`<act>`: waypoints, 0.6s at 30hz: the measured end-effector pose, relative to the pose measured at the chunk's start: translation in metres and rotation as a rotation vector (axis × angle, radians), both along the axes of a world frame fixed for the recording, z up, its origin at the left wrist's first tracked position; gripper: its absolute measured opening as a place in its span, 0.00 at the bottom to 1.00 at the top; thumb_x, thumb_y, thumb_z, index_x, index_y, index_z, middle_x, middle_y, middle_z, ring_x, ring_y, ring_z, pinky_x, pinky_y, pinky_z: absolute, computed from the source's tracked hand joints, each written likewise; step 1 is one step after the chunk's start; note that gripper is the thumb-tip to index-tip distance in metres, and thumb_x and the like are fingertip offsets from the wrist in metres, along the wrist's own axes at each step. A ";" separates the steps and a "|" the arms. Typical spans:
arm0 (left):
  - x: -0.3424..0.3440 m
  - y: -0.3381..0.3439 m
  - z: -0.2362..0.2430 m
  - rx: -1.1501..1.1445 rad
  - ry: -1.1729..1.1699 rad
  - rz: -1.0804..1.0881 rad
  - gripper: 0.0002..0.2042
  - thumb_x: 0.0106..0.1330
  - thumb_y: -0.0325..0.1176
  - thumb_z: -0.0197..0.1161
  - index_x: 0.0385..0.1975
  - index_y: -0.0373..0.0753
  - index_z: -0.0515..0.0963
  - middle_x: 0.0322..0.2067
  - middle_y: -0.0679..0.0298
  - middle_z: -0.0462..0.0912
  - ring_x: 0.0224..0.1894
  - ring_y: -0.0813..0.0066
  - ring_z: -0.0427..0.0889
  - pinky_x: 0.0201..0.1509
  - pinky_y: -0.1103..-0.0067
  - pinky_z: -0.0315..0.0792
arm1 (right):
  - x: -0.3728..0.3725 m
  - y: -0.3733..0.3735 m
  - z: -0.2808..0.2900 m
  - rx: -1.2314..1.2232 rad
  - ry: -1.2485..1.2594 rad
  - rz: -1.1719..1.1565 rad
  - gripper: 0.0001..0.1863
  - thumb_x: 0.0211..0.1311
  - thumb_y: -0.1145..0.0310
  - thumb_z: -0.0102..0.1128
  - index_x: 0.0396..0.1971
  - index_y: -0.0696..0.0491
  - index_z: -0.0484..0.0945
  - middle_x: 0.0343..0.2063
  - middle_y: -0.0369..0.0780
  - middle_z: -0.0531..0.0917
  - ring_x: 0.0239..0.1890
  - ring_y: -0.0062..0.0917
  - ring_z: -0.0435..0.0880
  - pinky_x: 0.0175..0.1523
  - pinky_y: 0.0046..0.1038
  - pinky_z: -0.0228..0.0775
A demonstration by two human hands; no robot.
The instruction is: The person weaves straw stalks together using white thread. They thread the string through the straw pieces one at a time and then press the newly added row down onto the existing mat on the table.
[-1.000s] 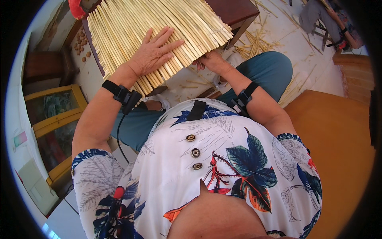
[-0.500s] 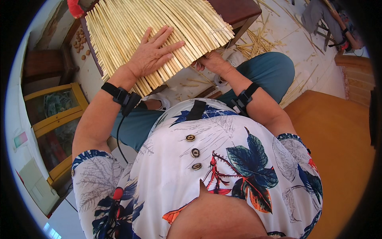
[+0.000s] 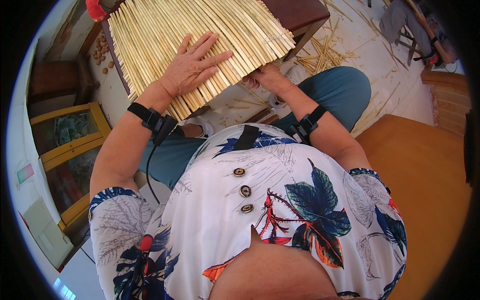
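Observation:
A mat of pale yellow reed stalks (image 3: 150,45), laid side by side, rests on a dark red-brown table (image 3: 306,14). Its near edge sticks out past the tabletop. My left hand (image 3: 192,70) lies flat on the stalks with its fingers spread. At the mat's near right edge, my right hand (image 3: 267,79) reaches underneath with its fingers curled in. The mat hides part of that hand, and whatever is between its fingers cannot be made out. A thin tie loop shows near the mat's right corner.
Loose cut stalks (image 3: 325,55) lie scattered on the pale floor to the right. Another person (image 3: 407,25) sits at the far right. An orange-brown surface (image 3: 410,200) stands at my right, a yellow-framed glass cabinet (image 3: 75,130) at my left. Round brown objects (image 3: 101,47) lie beyond it.
Both hands and the mat keep nearly the same places. The curled fingers of my right hand have shifted very slightly under the mat's edge.

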State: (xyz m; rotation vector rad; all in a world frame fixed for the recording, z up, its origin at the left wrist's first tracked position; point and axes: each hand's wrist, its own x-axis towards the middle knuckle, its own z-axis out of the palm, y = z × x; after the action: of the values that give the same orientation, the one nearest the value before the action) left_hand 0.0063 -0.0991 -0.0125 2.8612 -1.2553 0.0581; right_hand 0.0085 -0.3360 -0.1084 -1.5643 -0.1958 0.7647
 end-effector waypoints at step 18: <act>0.000 0.000 0.000 -0.014 -0.009 0.002 0.20 0.67 0.40 0.42 0.59 0.56 0.63 0.65 0.58 0.50 0.67 0.64 0.48 0.68 0.63 0.33 | -0.003 0.002 0.011 -0.075 -0.025 0.011 0.10 0.63 0.68 0.48 0.39 0.56 0.72 0.22 0.37 0.78 0.19 0.18 0.74 0.24 0.20 0.69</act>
State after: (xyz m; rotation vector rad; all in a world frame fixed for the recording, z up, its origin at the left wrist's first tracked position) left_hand 0.0059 -0.0993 -0.0129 2.8531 -1.2490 0.0795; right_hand 0.0054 -0.3344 -0.0976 -1.6453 -0.1969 0.7690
